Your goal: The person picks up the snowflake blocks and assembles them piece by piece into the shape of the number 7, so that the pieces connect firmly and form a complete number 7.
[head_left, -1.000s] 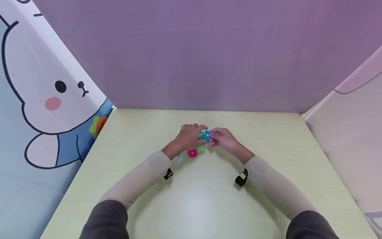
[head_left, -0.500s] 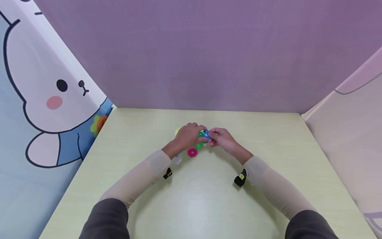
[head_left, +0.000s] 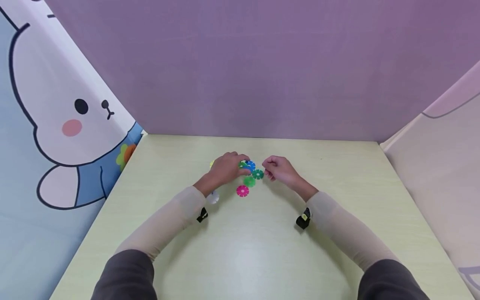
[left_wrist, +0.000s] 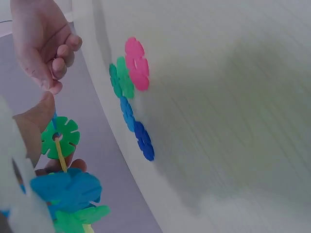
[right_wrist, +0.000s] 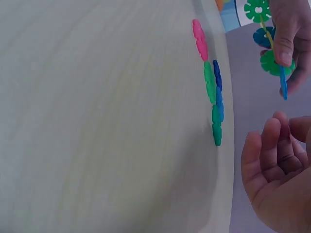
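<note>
In the head view my left hand [head_left: 224,170] is over the table, left of my right hand [head_left: 282,171]. Its thumb and fingers grip joined notched discs, seen in the left wrist view as a green disc [left_wrist: 72,138], a blue disc [left_wrist: 73,191] and a thin yellow one. A light blue disc [right_wrist: 283,82] juts edge-on from its fingertips in the right wrist view. My right hand [right_wrist: 277,179] holds nothing, its fingers loosely bent. On the table lie a pink disc [head_left: 239,193], a light green disc [head_left: 247,184], a dark green disc [head_left: 255,176] and two blue discs [left_wrist: 145,141].
A whitish disc [head_left: 213,199] lies beside my left wrist, and a yellow disc [head_left: 211,163] shows partly behind that hand. A purple backdrop [head_left: 255,83] rises at the table's far edge, with printed cloth [head_left: 56,125] on the left and pale cloth [head_left: 442,166] on the right.
My left hand has moved left with the joined discs, parting from my right hand, which has let go of the blue piece. The dark green disc on the table has come into sight.
</note>
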The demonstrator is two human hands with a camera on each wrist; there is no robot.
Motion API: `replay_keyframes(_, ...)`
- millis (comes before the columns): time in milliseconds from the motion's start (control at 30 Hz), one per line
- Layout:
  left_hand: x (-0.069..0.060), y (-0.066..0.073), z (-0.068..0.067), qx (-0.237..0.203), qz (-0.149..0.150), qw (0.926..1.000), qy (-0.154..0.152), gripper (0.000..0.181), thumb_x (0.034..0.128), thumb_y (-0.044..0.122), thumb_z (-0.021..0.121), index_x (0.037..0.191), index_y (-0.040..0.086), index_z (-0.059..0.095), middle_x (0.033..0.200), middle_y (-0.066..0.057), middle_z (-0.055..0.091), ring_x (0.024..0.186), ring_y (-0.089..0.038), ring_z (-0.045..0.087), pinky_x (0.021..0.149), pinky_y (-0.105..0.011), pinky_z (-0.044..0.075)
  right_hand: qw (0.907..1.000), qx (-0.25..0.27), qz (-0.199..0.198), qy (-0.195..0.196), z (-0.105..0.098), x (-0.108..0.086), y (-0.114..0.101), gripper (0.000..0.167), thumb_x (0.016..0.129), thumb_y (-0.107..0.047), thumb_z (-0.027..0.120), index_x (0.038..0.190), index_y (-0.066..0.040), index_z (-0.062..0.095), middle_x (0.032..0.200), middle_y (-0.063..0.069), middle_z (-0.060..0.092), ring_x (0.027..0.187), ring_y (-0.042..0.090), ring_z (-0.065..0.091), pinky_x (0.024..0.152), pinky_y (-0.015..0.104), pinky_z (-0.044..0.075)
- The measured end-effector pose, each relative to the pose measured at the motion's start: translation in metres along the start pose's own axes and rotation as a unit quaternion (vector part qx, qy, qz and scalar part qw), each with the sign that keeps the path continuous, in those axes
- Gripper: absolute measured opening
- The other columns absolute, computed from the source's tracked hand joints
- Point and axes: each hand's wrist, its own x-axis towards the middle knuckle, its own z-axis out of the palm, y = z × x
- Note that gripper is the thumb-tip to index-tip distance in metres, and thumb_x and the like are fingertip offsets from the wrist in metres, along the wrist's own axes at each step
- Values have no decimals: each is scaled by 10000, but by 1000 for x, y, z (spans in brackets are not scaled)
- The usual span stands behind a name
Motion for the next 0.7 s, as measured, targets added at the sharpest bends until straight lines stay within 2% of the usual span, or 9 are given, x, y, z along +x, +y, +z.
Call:
replay_keyframes(167, -4, -10, 0, -98, -51, 9999, 26, 551, 919, 472, 731, 1408, 251, 604, 1231, -71, 680, 1093, -249, 637, 851, -418, 603, 9960, -881, -176, 12, 1, 5, -1, 286, 1059, -221, 550, 1203, 6, 647, 974, 190, 687, 798, 237, 647, 681, 297, 587)
replay_keyframes(367, -10, -20, 5, -8, 24, 10000, 11, 551, 923, 489, 719, 1409, 251, 612, 1219, -68, 682, 1068, -244, 637, 833, -403, 602, 9795, -1976, -386, -4, 8, 9, 5, 249, 1029, -206, 586, 1195, -41, 670, 994, 116, 709, 843, 213, 652, 708, 288, 553)
replay_keyframes(600, -19, -29, 8, 146, 73, 9998, -145, 545, 933, 484, 711, 1410, 239, 614, 1217, -61, 685, 1074, -241, 636, 851, -398, 597, 9614, -2685, -584, -124, 16, 9, 10, 299, 994, -182, 626, 1242, -19, 660, 998, 129, 742, 799, 181, 649, 686, 272, 531)
replay_keyframes(700, -22, -33, 8, 127, 48, 9998, -165, 538, 933, 479, 713, 1405, 239, 619, 1219, -61, 686, 1088, -246, 638, 863, -415, 598, 9571, -2839, -539, -216, 19, 8, 11, 337, 983, -180, 638, 1279, -19, 645, 1014, 132, 738, 805, 181, 642, 712, 290, 533)
